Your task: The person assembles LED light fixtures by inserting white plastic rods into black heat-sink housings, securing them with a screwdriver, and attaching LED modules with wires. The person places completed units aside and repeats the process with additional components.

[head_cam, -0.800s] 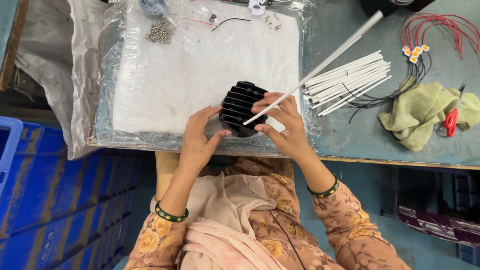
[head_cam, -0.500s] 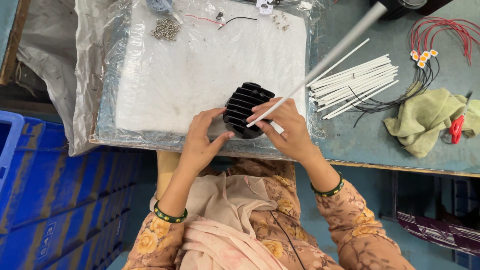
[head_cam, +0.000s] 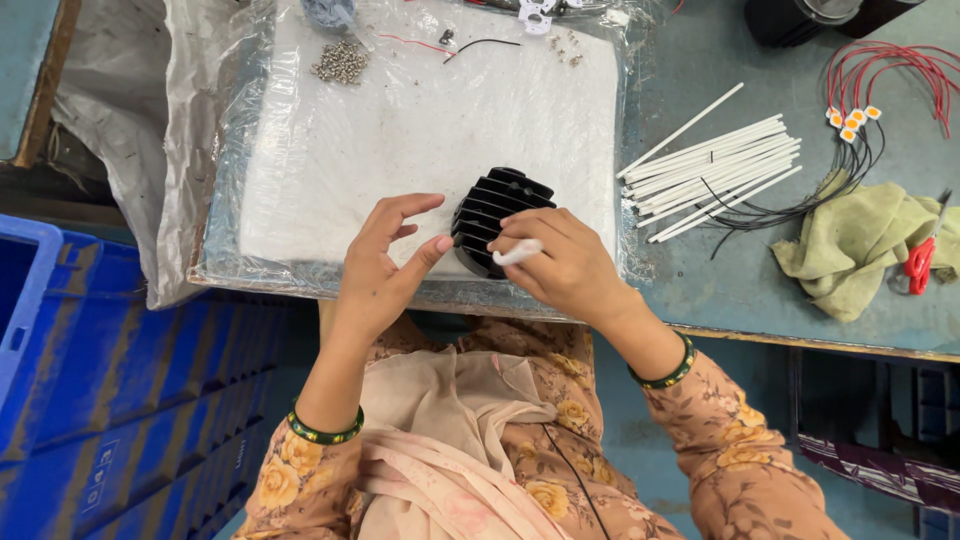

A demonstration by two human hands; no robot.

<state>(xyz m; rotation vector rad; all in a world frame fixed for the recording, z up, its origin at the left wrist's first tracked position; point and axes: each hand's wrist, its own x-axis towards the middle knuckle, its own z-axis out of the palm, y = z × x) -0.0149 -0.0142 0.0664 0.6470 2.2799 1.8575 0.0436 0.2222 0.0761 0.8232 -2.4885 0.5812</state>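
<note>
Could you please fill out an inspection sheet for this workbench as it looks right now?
Surface: teal workbench with a white foam pad wrapped in clear plastic.
Job's things: black finned heat sink at the pad's near edge; short white tube.
Clutter: heap of small screws; bundle of white tubes; green cloth; red-handled cutters.
Hands: left hand open, fingertip touching the heat sink; right hand pinching the white tube against it.
Cables: red and black wires with small yellow parts at their ends.
Surroundings: blue crate beside the bench.
</note>
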